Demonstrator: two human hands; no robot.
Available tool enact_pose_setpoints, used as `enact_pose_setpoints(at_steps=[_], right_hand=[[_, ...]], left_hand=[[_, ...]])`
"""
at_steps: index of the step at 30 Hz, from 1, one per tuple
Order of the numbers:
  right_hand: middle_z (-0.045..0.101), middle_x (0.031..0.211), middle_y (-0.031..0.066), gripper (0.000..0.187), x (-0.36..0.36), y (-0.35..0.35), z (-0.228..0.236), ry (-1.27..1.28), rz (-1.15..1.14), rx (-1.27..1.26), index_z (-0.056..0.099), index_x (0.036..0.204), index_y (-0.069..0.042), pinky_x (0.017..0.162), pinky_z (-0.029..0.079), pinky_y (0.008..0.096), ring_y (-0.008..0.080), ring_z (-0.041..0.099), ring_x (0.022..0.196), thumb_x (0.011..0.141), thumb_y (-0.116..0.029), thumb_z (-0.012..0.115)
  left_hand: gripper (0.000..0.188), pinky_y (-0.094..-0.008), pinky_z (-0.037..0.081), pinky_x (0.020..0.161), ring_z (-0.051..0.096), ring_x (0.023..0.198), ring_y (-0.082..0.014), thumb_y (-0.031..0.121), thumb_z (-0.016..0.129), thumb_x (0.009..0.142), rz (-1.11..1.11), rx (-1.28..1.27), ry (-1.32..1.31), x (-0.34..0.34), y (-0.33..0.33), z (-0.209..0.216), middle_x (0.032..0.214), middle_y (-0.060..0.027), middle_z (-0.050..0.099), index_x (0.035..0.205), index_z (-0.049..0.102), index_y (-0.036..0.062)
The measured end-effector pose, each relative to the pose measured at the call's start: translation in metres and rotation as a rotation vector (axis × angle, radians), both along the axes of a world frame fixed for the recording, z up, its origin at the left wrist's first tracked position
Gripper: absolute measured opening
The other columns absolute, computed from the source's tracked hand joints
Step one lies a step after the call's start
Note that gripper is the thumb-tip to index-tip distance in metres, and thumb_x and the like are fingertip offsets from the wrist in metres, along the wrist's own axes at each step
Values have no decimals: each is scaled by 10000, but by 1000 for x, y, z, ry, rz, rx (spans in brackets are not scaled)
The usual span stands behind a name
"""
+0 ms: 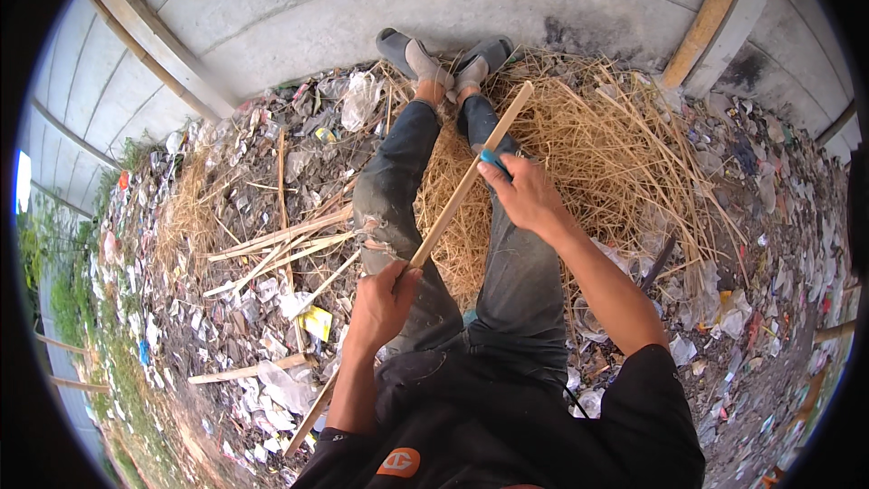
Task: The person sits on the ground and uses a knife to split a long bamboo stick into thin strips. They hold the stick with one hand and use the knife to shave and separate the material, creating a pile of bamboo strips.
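A long split bamboo strip (453, 204) slants across my lap, from beside my left hip up past my knees. Around its lower part my left hand (383, 303) is closed, near my left thigh. Further up, my right hand (525, 192) is closed at the strip above my right knee. A small blue piece (493, 161) shows at its fingers, against the strip; its kind is mostly hidden. Thin straw-coloured bamboo shavings (588, 136) lie heaped between and beside my outstretched legs.
Several split bamboo strips (281, 240) lie on the ground to the left, with a thicker bamboo piece (253, 369) nearer me. Plastic litter (362, 100) covers the soil. A concrete panel wall (434, 9) stands beyond my feet, with a bamboo pole (711, 14) leaning at right.
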State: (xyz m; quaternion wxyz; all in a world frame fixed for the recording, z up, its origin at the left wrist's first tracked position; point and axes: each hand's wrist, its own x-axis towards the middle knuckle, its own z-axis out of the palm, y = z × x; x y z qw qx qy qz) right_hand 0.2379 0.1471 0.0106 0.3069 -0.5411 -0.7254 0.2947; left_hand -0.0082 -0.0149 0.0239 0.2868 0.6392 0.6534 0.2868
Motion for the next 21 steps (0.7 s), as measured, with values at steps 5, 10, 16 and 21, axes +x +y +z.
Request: enact_pose_setpoints(at_steps=[5, 10, 16, 21], right_hand=[[637, 673, 181, 504, -10, -42, -6, -40, 268, -45, 722, 1053, -15, 636, 487, 459, 343, 659, 656, 1015, -497, 582], [638, 660, 168, 531, -28, -54, -17, 25, 280, 67, 726, 1016, -14, 625, 480, 437, 302, 651, 638, 998, -529, 596], [461, 580, 15, 583, 78, 61, -48, 39, -218, -244, 574, 701, -63, 553, 342, 374, 145, 469, 558, 1037, -537, 530], [410, 573, 4, 612, 101, 55, -44, 237, -359, -81, 563, 694, -55, 554, 310, 375, 137, 405, 554, 1043, -554, 509]], left_hand=[[179, -404, 503, 579, 685, 591, -312, 162, 642, 1003, 17, -30, -12, 0, -12, -7, 670, -176, 665, 1009, 688, -11], [175, -406, 518, 579, 690, 585, -316, 168, 661, 993, 24, 21, 16, -1, -5, -7, 662, -173, 670, 1028, 698, 0], [148, -362, 523, 581, 703, 600, -240, 137, 676, 977, 4, -18, 137, -29, -45, -11, 664, -139, 687, 995, 718, -4], [170, -357, 525, 562, 710, 589, -254, 139, 723, 942, 98, 56, 80, -26, -46, -20, 689, -155, 697, 1056, 741, 15]])
